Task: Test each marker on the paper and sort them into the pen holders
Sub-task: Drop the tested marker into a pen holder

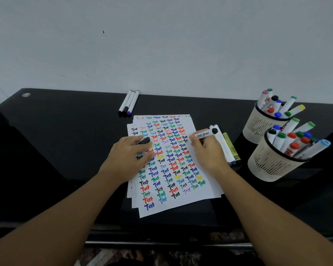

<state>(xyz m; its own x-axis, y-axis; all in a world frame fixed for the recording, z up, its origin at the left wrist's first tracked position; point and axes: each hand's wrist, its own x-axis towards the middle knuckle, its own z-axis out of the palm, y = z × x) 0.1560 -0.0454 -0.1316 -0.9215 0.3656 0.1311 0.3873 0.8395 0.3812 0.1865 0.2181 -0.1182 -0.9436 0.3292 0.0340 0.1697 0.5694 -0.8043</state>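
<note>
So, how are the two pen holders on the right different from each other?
The far pen holder stands near the wall, while the near pen holder stands closer to the person and partly hides it. The near one appears to lean to the right; the far one looks more upright. The far one holds a yellow-capped and a pink-capped marker; the near one holds a light blue one. Both are cream slotted cups with a black rim, full of markers.

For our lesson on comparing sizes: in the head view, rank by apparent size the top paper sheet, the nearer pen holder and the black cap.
1. Top paper sheet
2. Nearer pen holder
3. Black cap, pinched by the left hand
</note>
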